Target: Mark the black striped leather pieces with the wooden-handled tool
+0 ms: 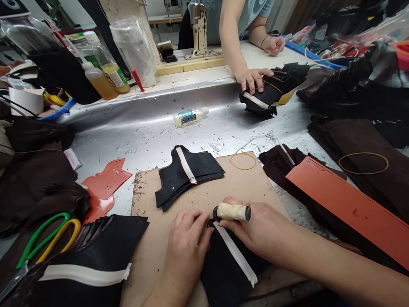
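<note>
My left hand [188, 243] lies at the top edge of a black cut piece [223, 273] with a white tape strip [236, 253] along it. Its thumb and forefinger pinch that edge. Right beside them, my right hand [252, 226] is closed round a short tool with a cream-wrapped handle [233, 211] and dark ends; its working end is hidden. Beyond both hands, a small stack of black shaped pieces [204, 166], also crossed by a white strip, rests on the tan board [255, 187].
Left are green-and-yellow scissors [47, 238], black taped pieces [96, 251] and orange templates [107, 181]. A long orange template [348, 209] lies right on dark material. A small bottle [191, 116] lies behind the board. Across the bench, another person's hand [254, 80] touches a black bundle [266, 91].
</note>
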`<action>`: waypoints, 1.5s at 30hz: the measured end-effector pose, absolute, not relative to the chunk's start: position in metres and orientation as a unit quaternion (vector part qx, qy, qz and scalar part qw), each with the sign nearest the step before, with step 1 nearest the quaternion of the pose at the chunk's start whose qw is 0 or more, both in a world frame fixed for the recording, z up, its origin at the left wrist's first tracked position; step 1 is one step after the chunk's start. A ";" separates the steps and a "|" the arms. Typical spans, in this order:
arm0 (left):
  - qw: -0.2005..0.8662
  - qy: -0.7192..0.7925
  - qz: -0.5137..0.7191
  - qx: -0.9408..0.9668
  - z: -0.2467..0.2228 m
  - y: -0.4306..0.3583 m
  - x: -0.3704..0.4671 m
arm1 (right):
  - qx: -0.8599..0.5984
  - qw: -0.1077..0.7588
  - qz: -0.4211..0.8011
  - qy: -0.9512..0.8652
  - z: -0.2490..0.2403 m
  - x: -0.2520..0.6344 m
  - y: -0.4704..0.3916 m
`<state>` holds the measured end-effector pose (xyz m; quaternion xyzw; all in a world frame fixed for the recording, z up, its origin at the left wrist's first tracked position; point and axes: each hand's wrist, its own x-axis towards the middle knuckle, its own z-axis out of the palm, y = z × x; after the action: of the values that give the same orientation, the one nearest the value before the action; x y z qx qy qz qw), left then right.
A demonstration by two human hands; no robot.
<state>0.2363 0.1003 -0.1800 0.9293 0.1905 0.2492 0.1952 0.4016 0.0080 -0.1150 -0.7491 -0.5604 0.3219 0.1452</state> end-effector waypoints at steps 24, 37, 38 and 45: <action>0.154 0.139 0.240 0.949 -0.175 0.094 0.233 | -0.729 0.295 0.308 -0.535 -0.107 0.400 0.000; 0.122 0.156 0.245 0.949 -0.175 0.090 0.225 | -0.741 0.179 0.296 -0.576 -0.105 0.395 0.006; 0.104 0.146 0.243 0.953 -0.174 0.089 0.225 | -0.740 0.185 0.297 -0.574 -0.100 0.393 0.007; 0.044 0.128 0.266 0.955 -0.176 0.089 0.223 | -0.758 0.127 0.266 -0.582 -0.086 0.384 0.019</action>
<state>0.2227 0.0892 -0.1756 0.9545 0.1276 0.2658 0.0440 0.3843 0.0187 -0.0861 -0.7582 -0.5815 0.2665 0.1266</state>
